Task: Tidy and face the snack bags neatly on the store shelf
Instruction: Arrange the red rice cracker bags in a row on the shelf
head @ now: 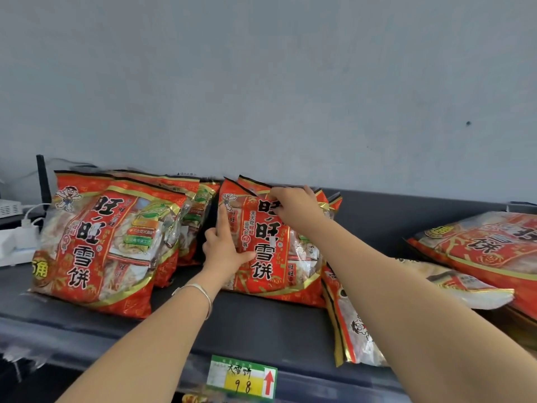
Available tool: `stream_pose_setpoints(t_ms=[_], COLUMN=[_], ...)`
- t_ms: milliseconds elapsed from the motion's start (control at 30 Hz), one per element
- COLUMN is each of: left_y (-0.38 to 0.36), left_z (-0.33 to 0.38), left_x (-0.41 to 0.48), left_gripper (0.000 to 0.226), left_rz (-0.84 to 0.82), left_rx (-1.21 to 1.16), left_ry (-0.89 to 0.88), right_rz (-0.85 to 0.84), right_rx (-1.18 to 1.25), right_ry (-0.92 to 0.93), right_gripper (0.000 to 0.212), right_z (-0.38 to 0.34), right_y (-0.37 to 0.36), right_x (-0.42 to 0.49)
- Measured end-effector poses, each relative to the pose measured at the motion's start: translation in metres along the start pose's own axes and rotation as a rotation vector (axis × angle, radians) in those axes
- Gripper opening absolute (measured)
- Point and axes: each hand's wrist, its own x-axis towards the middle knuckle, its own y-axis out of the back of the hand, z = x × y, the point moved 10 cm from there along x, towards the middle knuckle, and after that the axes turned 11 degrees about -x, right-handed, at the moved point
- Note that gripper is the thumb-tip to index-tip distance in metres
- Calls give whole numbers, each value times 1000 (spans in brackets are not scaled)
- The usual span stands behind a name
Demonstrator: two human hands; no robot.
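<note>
Red snack bags stand on a dark shelf [261, 324] against a grey wall. The middle bag [267, 251] stands upright with its front facing me. My left hand [223, 248] holds its left edge, thumb on the front and forefinger pointing up along the side. My right hand [296, 207] pinches its top edge, with another bag standing right behind it. To the left, a leaning group of bags [98, 245] stands upright. On the right, one bag [354, 324] lies tipped at the shelf front and others [488, 248] lie flat.
A green and yellow price tag [242, 378] hangs on the shelf's front edge. White electrical boxes and cables [17, 231] sit at the far left beside a black upright post [43, 181]. Bare shelf shows between the left group and the middle bag.
</note>
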Motion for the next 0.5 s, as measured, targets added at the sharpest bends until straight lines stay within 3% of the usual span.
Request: stream_pose_setpoints(t_ms=[100,167,300,500], left_y=[-6,0,16,-31], left_z=[-5,2,51,105], left_x=[-5,-10,-21,-38], left_gripper=[118,112,81,39], left_rz=[-35,25,236,48], left_rx=[62,151,204,71], left_ry=[41,1,-358,-593], right_rz=[-17,38,46,5], right_rx=[-48,-37,79,98], right_ry=[6,-5,-75,-169], right_gripper=[40,44,52,48], right_z=[2,5,20,66], right_y=[-6,1,12,21], right_x=[-3,-7,-15,-44])
